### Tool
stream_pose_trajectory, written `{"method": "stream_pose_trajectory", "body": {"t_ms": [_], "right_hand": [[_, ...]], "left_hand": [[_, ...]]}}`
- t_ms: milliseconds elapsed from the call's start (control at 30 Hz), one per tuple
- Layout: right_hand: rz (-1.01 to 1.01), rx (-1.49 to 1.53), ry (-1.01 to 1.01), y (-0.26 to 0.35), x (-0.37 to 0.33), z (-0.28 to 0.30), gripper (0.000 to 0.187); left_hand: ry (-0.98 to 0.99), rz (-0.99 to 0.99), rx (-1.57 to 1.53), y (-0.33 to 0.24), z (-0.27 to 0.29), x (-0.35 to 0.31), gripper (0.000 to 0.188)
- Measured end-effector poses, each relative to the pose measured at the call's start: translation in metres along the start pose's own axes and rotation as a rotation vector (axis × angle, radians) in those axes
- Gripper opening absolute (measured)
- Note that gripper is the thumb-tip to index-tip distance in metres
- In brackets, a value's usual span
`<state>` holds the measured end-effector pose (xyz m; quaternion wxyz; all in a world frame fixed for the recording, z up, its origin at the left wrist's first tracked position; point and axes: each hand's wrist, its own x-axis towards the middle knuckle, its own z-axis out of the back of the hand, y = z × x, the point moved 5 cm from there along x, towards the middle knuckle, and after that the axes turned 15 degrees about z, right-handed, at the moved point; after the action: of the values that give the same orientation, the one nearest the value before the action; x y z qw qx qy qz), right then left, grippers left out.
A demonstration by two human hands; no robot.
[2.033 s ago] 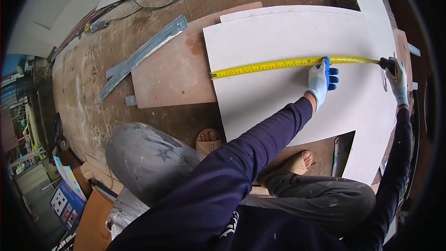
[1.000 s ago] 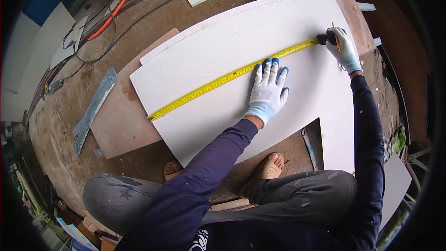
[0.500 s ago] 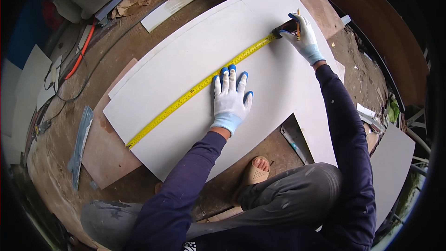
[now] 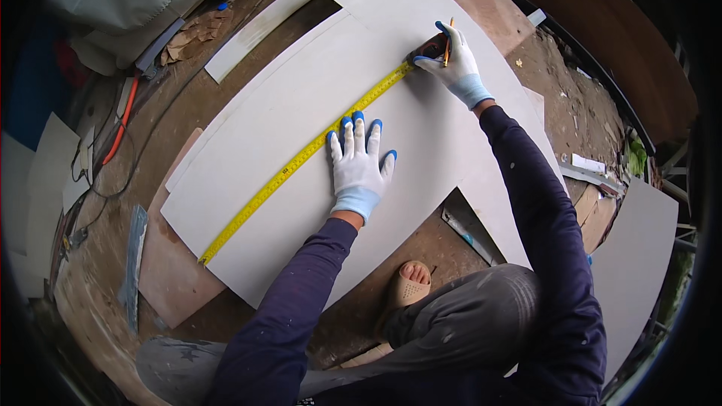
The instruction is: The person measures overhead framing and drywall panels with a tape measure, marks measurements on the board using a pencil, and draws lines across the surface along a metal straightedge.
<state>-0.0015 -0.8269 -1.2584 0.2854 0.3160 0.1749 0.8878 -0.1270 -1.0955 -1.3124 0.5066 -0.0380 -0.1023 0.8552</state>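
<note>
A yellow tape measure (image 4: 301, 161) lies stretched across a large white sheet (image 4: 410, 173), its end at the sheet's near-left edge. My left hand (image 4: 359, 162), in a white glove with blue fingertips, rests flat on the sheet with fingers spread, the fingertips touching the tape's edge. At the far end, my gloved right hand (image 4: 453, 59) grips the dark tape case (image 4: 430, 48). An orange pencil (image 4: 448, 43) is also tucked in the fingers of that hand, pointing up.
Brownish boards (image 4: 177, 271) lie under the white sheet. A grey metal strip (image 4: 135, 267) stands left of them, and an orange tube (image 4: 121, 122) with a dark cable lies further off. At the right is a grey panel (image 4: 639, 256). My sandalled foot (image 4: 412, 283) is beside the sheet's near edge.
The view has shifted, so the sheet and hands sit a little further left. Both hands keep nearly the same places along the tape, which stays stretched out.
</note>
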Motion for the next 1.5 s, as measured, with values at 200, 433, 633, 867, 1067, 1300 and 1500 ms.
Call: {"method": "stream_pose_trajectory", "body": {"t_ms": [200, 433, 633, 867, 1067, 1300, 1500], "right_hand": [[-0.003, 0.006, -0.032, -0.007, 0.001, -0.002, 0.087], [0.003, -0.091, -0.13, -0.031, 0.002, 0.007, 0.086], [-0.035, -0.087, -0.114, -0.048, 0.007, 0.014, 0.086], [-0.024, -0.077, -0.143, -0.05, 0.001, 0.02, 0.086], [-0.008, 0.102, -0.435, -0.032, -0.009, 0.046, 0.029], [-0.226, 0.797, -0.396, -0.008, -0.073, 0.017, 0.037], [-0.498, 0.775, -0.203, -0.008, -0.08, -0.007, 0.025]], "left_hand": [[0.051, 0.019, 0.048, -0.007, -0.004, 0.002, 0.073], [0.032, 0.014, 0.07, -0.01, -0.002, 0.003, 0.074], [0.04, 0.014, 0.105, -0.017, -0.002, 0.006, 0.074], [0.033, -0.032, 0.059, -0.034, -0.014, 0.024, 0.077], [0.043, -0.014, 0.096, -0.039, -0.014, 0.029, 0.078], [0.054, -0.023, 0.125, -0.047, -0.012, 0.031, 0.079], [0.032, -0.016, 0.158, -0.046, -0.013, 0.03, 0.081]]}}
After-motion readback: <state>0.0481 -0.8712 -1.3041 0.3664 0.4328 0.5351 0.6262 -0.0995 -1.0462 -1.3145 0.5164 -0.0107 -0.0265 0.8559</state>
